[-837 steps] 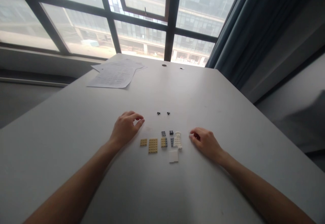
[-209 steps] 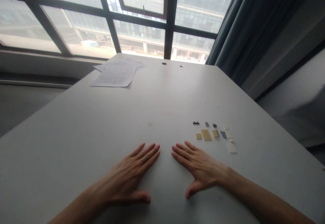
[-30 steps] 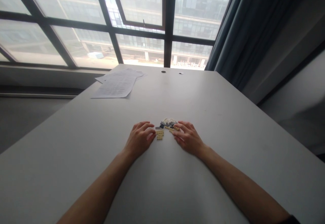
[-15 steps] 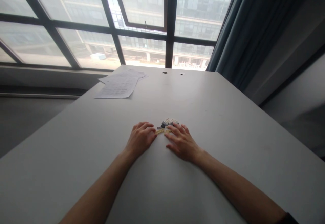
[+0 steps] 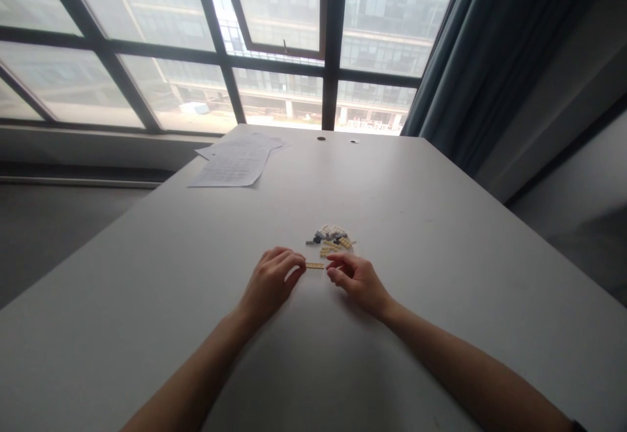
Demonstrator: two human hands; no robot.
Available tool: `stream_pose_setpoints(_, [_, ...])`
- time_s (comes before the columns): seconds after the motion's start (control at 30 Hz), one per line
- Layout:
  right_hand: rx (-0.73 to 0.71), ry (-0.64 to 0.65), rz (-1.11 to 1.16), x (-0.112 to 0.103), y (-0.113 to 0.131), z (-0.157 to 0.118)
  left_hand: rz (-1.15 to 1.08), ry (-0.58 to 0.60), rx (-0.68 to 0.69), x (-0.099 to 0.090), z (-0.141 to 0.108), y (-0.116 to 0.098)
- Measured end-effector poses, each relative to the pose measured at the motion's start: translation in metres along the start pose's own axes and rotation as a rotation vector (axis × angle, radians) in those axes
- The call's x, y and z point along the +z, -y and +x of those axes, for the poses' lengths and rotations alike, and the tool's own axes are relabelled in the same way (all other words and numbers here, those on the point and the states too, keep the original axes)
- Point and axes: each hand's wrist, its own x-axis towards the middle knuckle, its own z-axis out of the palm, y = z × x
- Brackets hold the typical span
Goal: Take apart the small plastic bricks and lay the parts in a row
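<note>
A long, narrow yellow studded toy-brick plate (image 5: 315,266) juts out to the right from my left hand (image 5: 274,278), whose thumb and fingers are closed on its left end. My right hand (image 5: 356,278) is beside the plate's right end, apart from it by a small gap. Its fingers are curved, with thumb and forefinger apart and nothing visible between them. Just beyond both hands lies a small heap of loose toy-brick pieces (image 5: 333,232), white, grey and dark. Several yellow plates (image 5: 330,246) lie at the near side of that heap.
The pieces lie on a large white table (image 5: 441,255). Printed paper sheets (image 5: 232,164) rest at its far left, and two round holes are near its far edge. Windows (image 5: 284,99) stand behind the table, with a dark curtain (image 5: 455,59) at the right.
Both hands have drawn nearer to me, off the heap, uncovering more pieces. The yellow plate in my left hand now lies clear of the others. My right hand has curled its spread fingers.
</note>
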Motion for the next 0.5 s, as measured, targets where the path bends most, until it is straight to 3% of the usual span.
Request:
stream_pose_setpoints(0.1, [0.022,-0.01,0.1,0.009,-0.002,-0.005,-0.046,-0.047,0.115,-0.003,-0.001,-0.018])
stream_pose_setpoints(0.27, [0.07,-0.014,0.286,0.013,-0.003,-0.01,-0.167,-0.101,0.136,-0.002,-0.002,-0.029])
stream_pose_setpoints(0.37, [0.08,-0.056,0.289,0.015,-0.003,-0.013,-0.289,-0.115,0.089,-0.003,-0.001,-0.029])
stream_pose_setpoints(0.5, [0.054,-0.002,0.228,0.018,0.001,-0.018,-0.445,-0.134,-0.101,-0.006,0.003,-0.031])
